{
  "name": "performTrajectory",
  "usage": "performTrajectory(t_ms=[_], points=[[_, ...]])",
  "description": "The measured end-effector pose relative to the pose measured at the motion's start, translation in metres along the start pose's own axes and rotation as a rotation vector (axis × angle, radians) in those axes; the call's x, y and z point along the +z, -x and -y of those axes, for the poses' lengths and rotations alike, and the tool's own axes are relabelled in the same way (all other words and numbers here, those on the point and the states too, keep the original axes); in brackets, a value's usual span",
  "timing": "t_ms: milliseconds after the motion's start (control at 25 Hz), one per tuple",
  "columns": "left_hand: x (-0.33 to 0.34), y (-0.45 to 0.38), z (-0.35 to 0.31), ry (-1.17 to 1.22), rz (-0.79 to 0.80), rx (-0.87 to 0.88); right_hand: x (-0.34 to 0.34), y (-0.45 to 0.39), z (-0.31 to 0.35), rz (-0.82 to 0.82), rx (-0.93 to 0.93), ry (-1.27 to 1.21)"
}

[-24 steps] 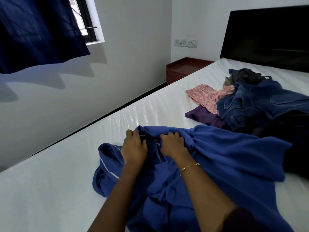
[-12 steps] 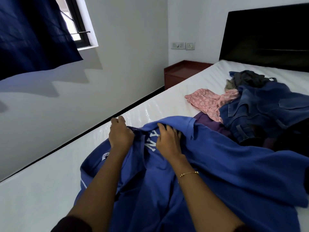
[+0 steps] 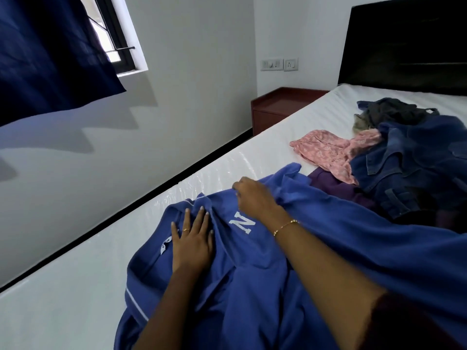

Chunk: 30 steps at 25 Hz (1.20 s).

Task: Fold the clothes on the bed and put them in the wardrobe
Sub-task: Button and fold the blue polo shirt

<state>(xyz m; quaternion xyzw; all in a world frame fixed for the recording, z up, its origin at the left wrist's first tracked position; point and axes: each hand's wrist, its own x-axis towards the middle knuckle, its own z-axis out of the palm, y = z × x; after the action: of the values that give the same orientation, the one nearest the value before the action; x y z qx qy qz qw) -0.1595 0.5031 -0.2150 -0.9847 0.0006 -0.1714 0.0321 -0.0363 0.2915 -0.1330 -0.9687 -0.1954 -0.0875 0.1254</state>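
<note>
Clothes: blue shirt (image 3: 316, 261) spread on bed (image 3: 63, 311). Left hand (image 3: 193, 245) fingers (image 3: 187, 219) splayed flat, pressing it; right hand (image 3: 255, 199) fingers curled, pinching upper edge. Suggest pulling taut, smoothing wrinkles before folding. Unfolded pile (image 3: 404, 157) nearby.

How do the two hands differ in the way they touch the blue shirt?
The left hand lies flat on the blue shirt, fingers straight and spread; the right hand is curled and grips a fold of it. The left wears a ring, the right wrist a gold bracelet. The left sits nearer the camera, the right farther up the bed. Both touch the same shirt.
</note>
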Motion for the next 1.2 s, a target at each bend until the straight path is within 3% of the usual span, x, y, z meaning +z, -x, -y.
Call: performTrajectory(t_ms=[80, 200, 280, 320, 400, 520, 640, 720, 880, 1040, 1200], points=[[-0.004, -0.002, -0.005, 0.01, 0.055, -0.029, 0.022, 0.031, 0.042, -0.047, 0.079, -0.233], [0.005, -0.011, 0.011, 0.088, 0.16, 0.001, 0.052, 0.07, 0.077, 0.01, 0.186, -0.51], [-0.022, -0.003, 0.014, 0.396, 0.195, 0.022, 0.065, 0.075, 0.079, 0.029, 0.206, -0.542], [-0.045, 0.01, 0.013, 0.554, 0.133, -0.006, 0.07, 0.074, 0.075, 0.029, 0.225, -0.547], [-0.093, 0.038, 0.004, 0.727, 0.122, -0.064, 0.078, 0.076, 0.065, 0.084, 0.214, -0.568], [-0.125, 0.068, 0.003, 0.633, 0.474, 0.004, 0.089, 0.087, 0.055, 0.152, 0.169, -0.62], [-0.126, 0.054, 0.008, 0.369, 0.561, 0.119, 0.099, 0.1, 0.054, 0.104, 0.136, -0.585], [-0.132, 0.034, 0.01, 0.222, 0.479, 0.098, 0.094, 0.105, 0.059, 0.07, 0.138, -0.567], [-0.142, -0.003, 0.007, -0.152, 0.021, 0.009, 0.073, 0.106, 0.067, 0.0, 0.217, -0.513], [-0.129, 0.012, -0.015, 0.245, -0.158, -0.343, 0.074, 0.113, 0.063, 0.02, 0.21, -0.359], [-0.093, 0.068, -0.046, 0.422, -0.156, -0.468, 0.068, 0.1, 0.065, -0.05, 0.15, -0.35]])
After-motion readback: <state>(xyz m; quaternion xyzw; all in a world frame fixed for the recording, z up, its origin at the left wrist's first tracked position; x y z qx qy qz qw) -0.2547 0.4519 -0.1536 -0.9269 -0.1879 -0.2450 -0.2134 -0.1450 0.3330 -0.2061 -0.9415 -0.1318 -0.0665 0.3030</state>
